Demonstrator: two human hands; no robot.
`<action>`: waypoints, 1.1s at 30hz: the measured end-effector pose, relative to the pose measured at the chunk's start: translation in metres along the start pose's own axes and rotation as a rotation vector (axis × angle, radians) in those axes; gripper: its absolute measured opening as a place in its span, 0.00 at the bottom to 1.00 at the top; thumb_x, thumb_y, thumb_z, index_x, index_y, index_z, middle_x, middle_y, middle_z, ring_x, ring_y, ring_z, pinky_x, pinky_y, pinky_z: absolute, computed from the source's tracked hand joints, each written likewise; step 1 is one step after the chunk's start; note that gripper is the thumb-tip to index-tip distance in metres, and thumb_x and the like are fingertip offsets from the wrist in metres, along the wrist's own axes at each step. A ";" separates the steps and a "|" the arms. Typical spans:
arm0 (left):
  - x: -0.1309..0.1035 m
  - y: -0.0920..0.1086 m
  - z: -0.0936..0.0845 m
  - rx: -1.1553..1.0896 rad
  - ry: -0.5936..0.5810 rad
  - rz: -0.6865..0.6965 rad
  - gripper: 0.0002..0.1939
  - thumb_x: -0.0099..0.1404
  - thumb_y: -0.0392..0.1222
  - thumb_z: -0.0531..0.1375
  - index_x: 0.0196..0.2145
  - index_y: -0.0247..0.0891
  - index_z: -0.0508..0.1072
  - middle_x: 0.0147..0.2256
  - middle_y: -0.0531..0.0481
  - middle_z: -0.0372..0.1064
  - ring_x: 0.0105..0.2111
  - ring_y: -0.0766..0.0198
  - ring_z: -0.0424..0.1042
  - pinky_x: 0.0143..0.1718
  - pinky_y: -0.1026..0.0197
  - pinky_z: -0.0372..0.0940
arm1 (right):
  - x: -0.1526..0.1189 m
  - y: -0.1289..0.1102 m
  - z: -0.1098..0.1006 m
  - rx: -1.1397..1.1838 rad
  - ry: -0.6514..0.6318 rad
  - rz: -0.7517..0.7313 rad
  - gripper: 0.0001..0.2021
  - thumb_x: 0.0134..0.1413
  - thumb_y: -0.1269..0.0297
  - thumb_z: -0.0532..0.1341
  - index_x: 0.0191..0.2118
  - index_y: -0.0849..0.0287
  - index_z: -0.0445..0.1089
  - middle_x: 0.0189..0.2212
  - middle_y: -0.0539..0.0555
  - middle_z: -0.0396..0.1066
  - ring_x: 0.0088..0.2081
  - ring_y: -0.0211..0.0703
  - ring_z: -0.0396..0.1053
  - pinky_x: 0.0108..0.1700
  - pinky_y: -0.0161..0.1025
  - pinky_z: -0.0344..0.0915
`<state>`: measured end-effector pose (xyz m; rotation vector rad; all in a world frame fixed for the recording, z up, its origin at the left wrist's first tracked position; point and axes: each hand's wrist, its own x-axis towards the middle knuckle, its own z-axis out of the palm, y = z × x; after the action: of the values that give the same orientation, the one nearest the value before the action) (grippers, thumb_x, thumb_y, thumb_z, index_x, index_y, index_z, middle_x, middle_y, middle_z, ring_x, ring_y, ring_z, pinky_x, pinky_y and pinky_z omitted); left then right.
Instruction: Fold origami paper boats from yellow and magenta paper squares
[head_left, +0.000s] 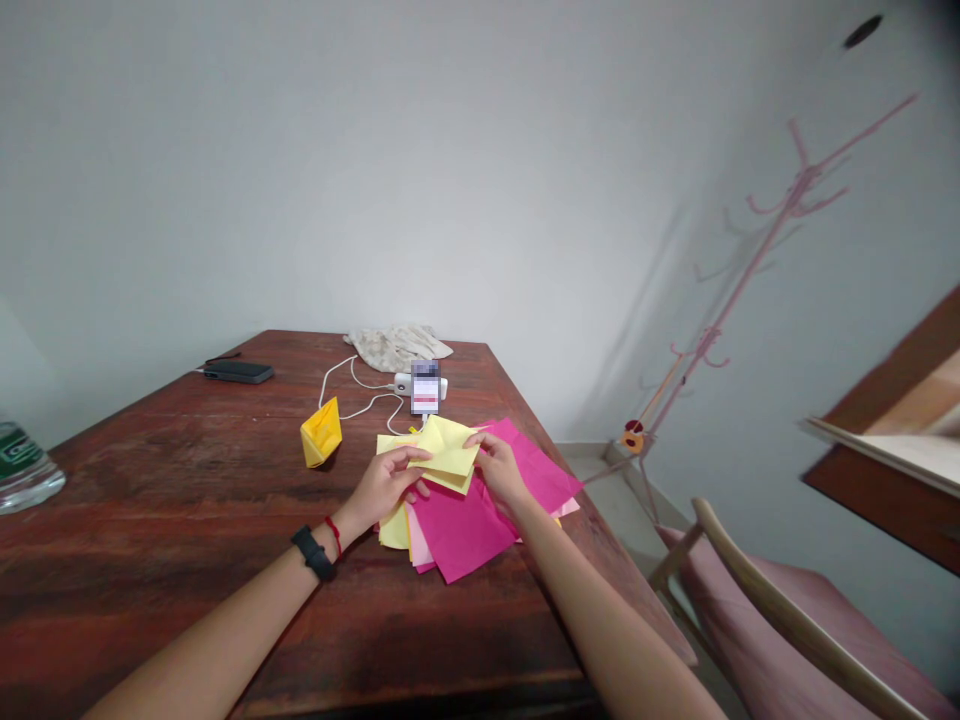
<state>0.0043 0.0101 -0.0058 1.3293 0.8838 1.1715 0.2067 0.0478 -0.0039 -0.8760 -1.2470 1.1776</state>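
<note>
Between my two hands is a folded sheet of pale yellow paper [450, 445], held a little above a loose stack of coloured sheets. My left hand [391, 480] pinches its left edge, thumb and fingers closed on it. At the right edge, my right hand [496, 462] grips the same paper. Under them, a magenta sheet [472, 535] lies on top of the stack, with pale yellow, pink and orange edges showing below it. A folded yellow paper boat [321, 434] stands on the table to the left of my left hand.
A phone [425, 390] leans near a white device with white cables. Behind it lies a crumpled cloth [397, 347]. A black power bank [238, 371] and a clear bottle [26, 470] are on the wooden table [187, 560]. A chair [780, 620] stands at the right, below a pink coat rack [757, 255].
</note>
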 end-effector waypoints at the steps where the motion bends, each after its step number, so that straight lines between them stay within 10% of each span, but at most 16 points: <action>1: 0.000 0.000 0.000 -0.008 -0.014 -0.023 0.16 0.59 0.43 0.64 0.44 0.32 0.74 0.28 0.47 0.77 0.24 0.61 0.78 0.22 0.66 0.68 | -0.001 0.000 0.000 0.027 0.000 0.038 0.10 0.41 0.61 0.67 0.29 0.57 0.67 0.31 0.52 0.74 0.32 0.44 0.72 0.33 0.38 0.69; 10: -0.003 0.002 -0.006 -0.176 -0.060 -0.086 0.18 0.59 0.42 0.60 0.44 0.28 0.76 0.31 0.39 0.78 0.30 0.54 0.80 0.26 0.61 0.73 | -0.001 -0.004 -0.002 0.166 0.003 0.143 0.07 0.43 0.61 0.60 0.29 0.58 0.69 0.34 0.57 0.76 0.37 0.50 0.74 0.36 0.44 0.73; 15: 0.000 0.002 -0.003 -0.029 0.118 -0.036 0.18 0.58 0.49 0.67 0.39 0.31 0.75 0.31 0.44 0.77 0.24 0.61 0.78 0.21 0.65 0.71 | -0.002 0.002 -0.001 0.037 -0.060 0.073 0.13 0.46 0.56 0.66 0.35 0.58 0.71 0.35 0.55 0.75 0.36 0.46 0.74 0.36 0.41 0.72; 26: 0.001 -0.004 -0.005 0.129 0.133 0.041 0.31 0.58 0.43 0.68 0.58 0.33 0.70 0.29 0.46 0.79 0.27 0.59 0.79 0.29 0.61 0.74 | -0.008 -0.001 0.007 -0.041 -0.120 -0.075 0.30 0.42 0.61 0.71 0.52 0.52 0.61 0.39 0.53 0.77 0.41 0.49 0.78 0.43 0.46 0.75; 33: 0.000 -0.001 -0.005 0.531 0.166 0.302 0.15 0.63 0.43 0.63 0.46 0.40 0.80 0.47 0.42 0.77 0.46 0.52 0.77 0.49 0.51 0.71 | -0.007 -0.009 0.005 -0.101 -0.048 -0.064 0.26 0.38 0.59 0.73 0.46 0.57 0.67 0.34 0.54 0.79 0.37 0.50 0.78 0.43 0.48 0.75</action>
<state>-0.0009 0.0113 -0.0071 1.8633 1.1988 1.3466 0.2041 0.0387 0.0043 -0.8798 -1.3741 1.0977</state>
